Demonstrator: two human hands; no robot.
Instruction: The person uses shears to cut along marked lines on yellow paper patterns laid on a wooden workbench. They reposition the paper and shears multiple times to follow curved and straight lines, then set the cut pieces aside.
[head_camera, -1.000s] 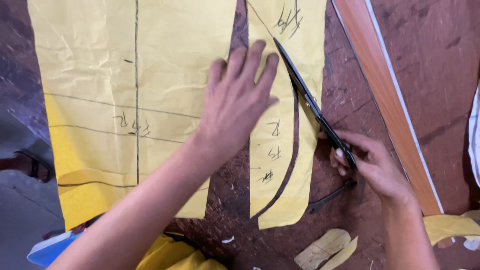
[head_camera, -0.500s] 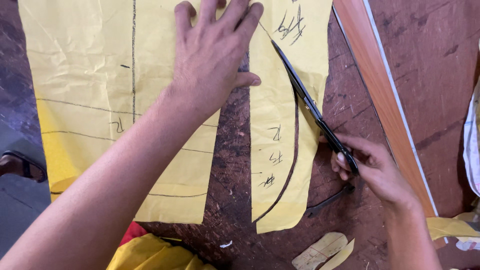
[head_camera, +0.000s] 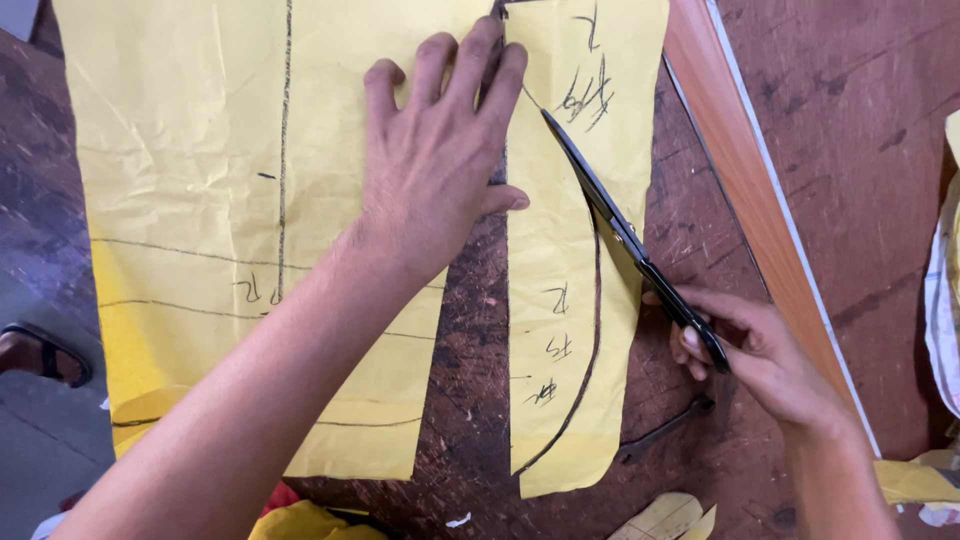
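A large yellow paper sheet, marked with pencil lines, is spread on the dark worktop. Its right edge is pressed down by the left hand, laid flat with fingers spread. Just right of the sheet, a narrower yellow strip is being cut along a curved line by black scissors, whose handles are gripped by the closed right hand. A wooden rail runs farther right of the sheet.

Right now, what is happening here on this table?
A person is cutting yellow paper with black scissors. The right hand holds the scissors, whose blades lie along a curved pencil line on the narrow strip. The left hand presses flat on the large sheet, beside the cut.
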